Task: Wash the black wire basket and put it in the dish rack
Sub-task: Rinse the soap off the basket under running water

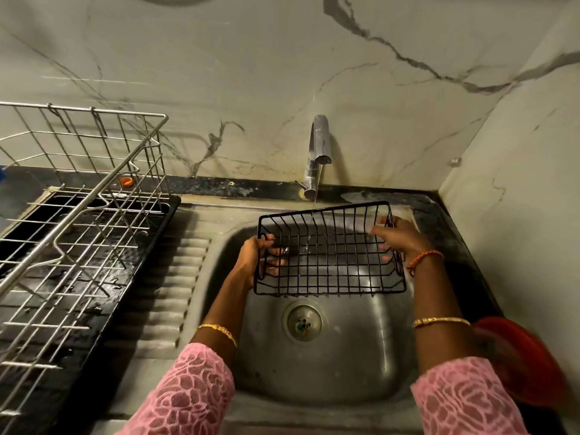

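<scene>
The black wire basket (329, 262) hangs over the steel sink (361, 356), tilted with its open side toward me. My left hand (255, 259) grips its left end, fingers curled through the wires. My right hand (400, 238) holds the right end, fingers wrapped around the side wall. A thin stream of water from the chrome tap (318, 146) falls onto the basket's far rim. The metal dish rack (78, 215) stands on a black drip tray (125, 277) to the left of the sink.
The ribbed steel drainboard (185, 277) lies between sink and rack. A red-orange object (518, 362) sits at the sink's right edge by my right forearm. The marble wall rises close behind and to the right. The drain (303, 321) shows in the basin floor.
</scene>
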